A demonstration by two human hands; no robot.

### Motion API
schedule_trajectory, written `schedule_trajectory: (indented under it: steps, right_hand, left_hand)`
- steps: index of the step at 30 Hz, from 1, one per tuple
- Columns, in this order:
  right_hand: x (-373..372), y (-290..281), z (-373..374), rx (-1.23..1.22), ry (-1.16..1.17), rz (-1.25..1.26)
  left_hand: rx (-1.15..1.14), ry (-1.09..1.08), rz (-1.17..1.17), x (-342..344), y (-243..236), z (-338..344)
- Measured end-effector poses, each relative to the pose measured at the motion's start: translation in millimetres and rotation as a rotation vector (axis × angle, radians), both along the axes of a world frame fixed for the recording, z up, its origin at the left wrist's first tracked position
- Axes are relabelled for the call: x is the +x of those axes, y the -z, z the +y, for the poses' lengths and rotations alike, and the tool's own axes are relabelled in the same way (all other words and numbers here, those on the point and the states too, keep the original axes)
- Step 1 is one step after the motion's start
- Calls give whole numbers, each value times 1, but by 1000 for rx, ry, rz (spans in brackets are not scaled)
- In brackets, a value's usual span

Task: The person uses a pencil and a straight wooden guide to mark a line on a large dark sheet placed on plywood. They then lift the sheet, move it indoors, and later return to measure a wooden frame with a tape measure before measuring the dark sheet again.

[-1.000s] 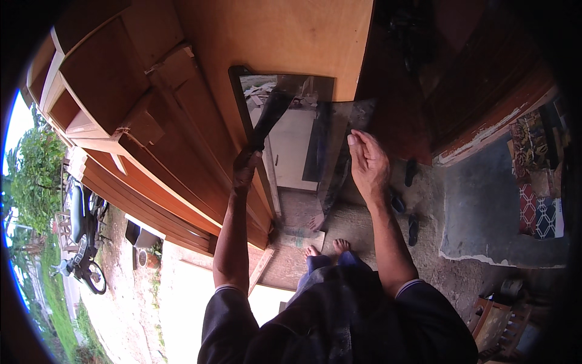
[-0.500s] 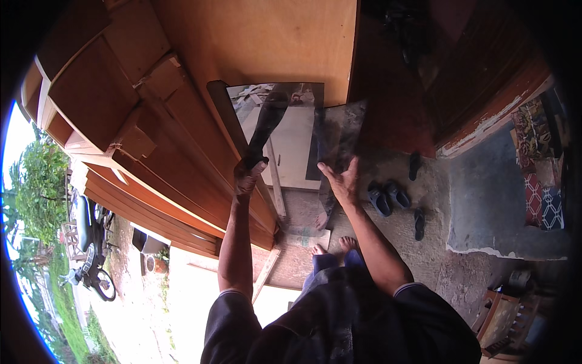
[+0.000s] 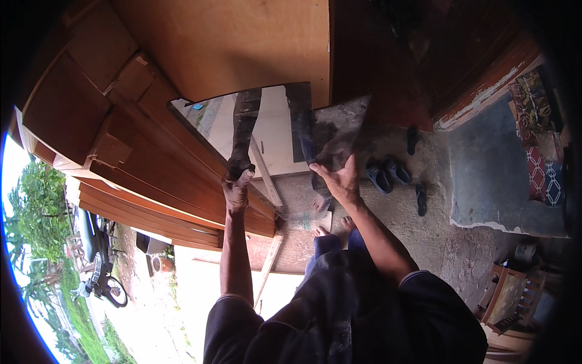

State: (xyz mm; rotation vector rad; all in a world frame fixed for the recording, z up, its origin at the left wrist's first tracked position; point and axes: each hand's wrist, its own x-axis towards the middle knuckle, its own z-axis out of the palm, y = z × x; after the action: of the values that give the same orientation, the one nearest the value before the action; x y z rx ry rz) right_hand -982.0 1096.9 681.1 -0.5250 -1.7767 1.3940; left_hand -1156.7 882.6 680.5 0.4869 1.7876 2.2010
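Mirror now against right hand

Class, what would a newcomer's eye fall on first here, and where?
Probably the mirror, mid-picture, full of reflections, with the left hand at its left edge and the right hand at its right. Next, the motorcycle outdoors at lower left, and dark sandals on the floor at right.

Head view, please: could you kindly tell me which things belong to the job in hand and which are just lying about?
Likely the job: reflective sheet, gripped by the left hand; right hand at its edge.

Seemingly lying about: dark footwear on the floor; motorcycle.
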Motion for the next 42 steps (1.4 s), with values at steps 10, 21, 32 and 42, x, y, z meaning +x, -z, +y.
schedule_trajectory:
  steps: [10, 21, 32, 42]
  right_hand:
    - [27, -43, 22, 80, -22, -119]
    - [70, -126, 128, -20, -127, 111]
    - [137, -166, 335, -4, -35, 93]
    - [178, -216, 505, 134, 219, 41]
  left_hand:
    - [102, -21, 87, 43, -41, 12]
    - [118, -137, 146, 106, -121, 114]
    - [130, -6, 54, 148, -151, 339]
    - [359, 269, -18, 151, -178, 550]
